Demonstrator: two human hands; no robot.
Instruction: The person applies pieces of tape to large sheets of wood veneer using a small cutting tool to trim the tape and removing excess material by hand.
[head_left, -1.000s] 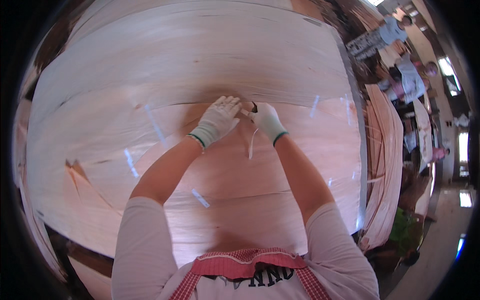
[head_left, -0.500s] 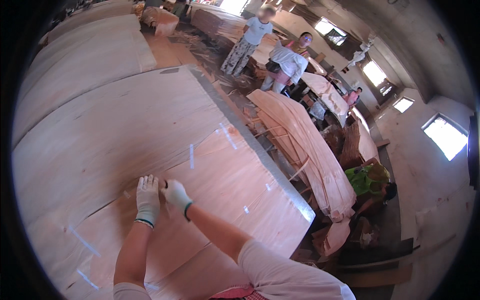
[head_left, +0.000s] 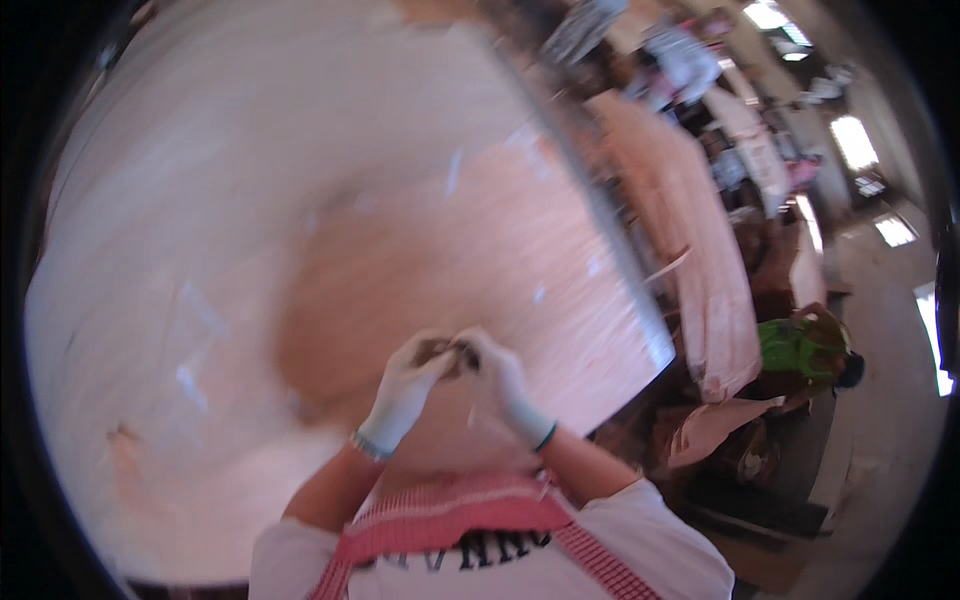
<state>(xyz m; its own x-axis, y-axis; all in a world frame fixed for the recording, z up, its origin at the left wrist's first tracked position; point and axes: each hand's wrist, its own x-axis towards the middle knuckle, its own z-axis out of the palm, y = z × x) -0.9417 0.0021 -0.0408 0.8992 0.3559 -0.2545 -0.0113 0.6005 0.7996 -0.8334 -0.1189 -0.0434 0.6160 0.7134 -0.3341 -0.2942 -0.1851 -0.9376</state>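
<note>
The right hand [head_left: 500, 378] pinches a small dark object [head_left: 467, 354] between its fingers; whether the left hand [head_left: 403, 385] grips anything is unclear. Steadiness above the pale sheet [head_left: 240, 250] should aid control.

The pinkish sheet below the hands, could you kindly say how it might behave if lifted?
The sheet would probably flop, being very broad, though blur hides its thickness. It may be fragile, perhaps giving way first near the pale strips that look like tape. Lying flat, it seems unlikely to roll.
</note>
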